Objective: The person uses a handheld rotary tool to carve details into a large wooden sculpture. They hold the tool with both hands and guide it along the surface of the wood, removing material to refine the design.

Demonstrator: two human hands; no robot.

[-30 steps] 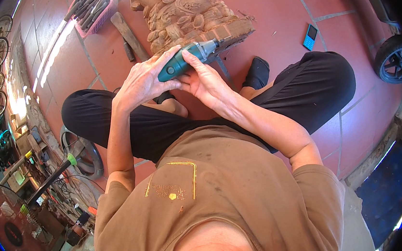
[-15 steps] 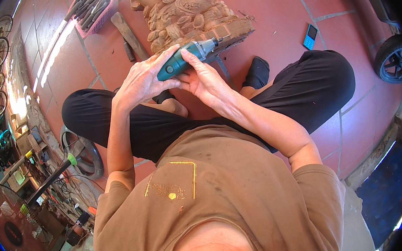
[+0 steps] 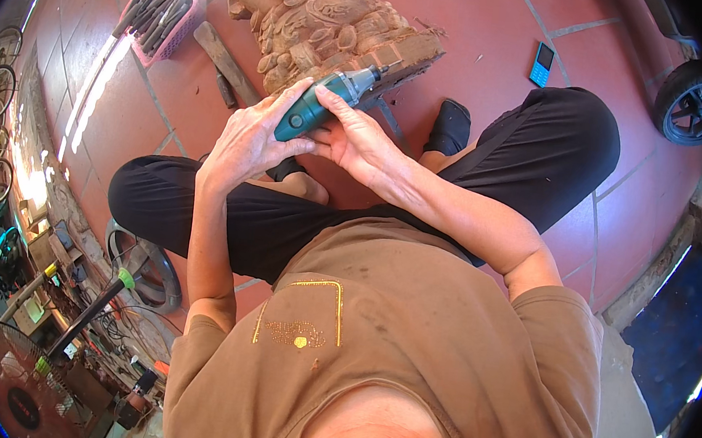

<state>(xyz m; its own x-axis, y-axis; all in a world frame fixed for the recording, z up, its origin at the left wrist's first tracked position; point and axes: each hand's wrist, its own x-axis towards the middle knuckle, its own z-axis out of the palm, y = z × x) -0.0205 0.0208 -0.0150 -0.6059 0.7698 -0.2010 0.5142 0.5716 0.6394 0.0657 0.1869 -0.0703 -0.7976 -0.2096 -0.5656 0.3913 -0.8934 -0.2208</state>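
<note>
A green rotary tool (image 3: 309, 114) with a grey nose lies tilted across both of my hands, its tip pointing up and right. My left hand (image 3: 249, 140) is wrapped round its left side and rear end. From the right, my right hand (image 3: 357, 142) grips it with the thumb on top of the body; the other fingers are partly hidden underneath. Just beyond the tool lies a carved brown wooden piece (image 3: 328, 22) with dense relief, close to the tool's tip.
A wooden mallet (image 3: 226, 63) lies left of the carving, near a pink basket (image 3: 185, 24) of dark hand tools. On the red tiles at right sit a blue phone (image 3: 542, 64) and a black wheel (image 3: 690, 104). A fan (image 3: 23, 382) stands at lower left.
</note>
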